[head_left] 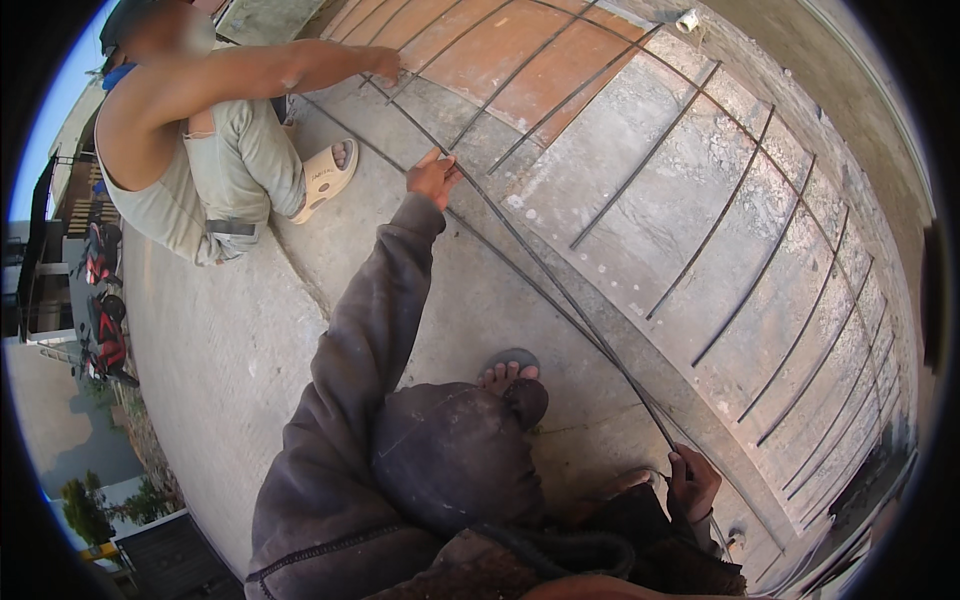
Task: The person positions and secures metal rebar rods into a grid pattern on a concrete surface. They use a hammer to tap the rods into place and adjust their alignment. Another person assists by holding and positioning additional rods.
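Near right: right hand (695, 485) closed round the dark rod (505, 218) at its near end. Sandaled foot (508, 372) left of the rod, second rod (500, 252) on the concrete floor (455, 310) crossing its line. Farther: left hand (433, 180) partly curled, fingers at the rod. Bar grid (721, 222) flanks right. Far left: co-worker's hand (385, 62) by the far end, contact unclear. Rod's long axis: near right to far left.

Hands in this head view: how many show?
3: the person's left hand at upper centre, touching a dark rod; the right hand at lower right; the co-worker's hand near the top. The co-worker's other hand may be hidden.
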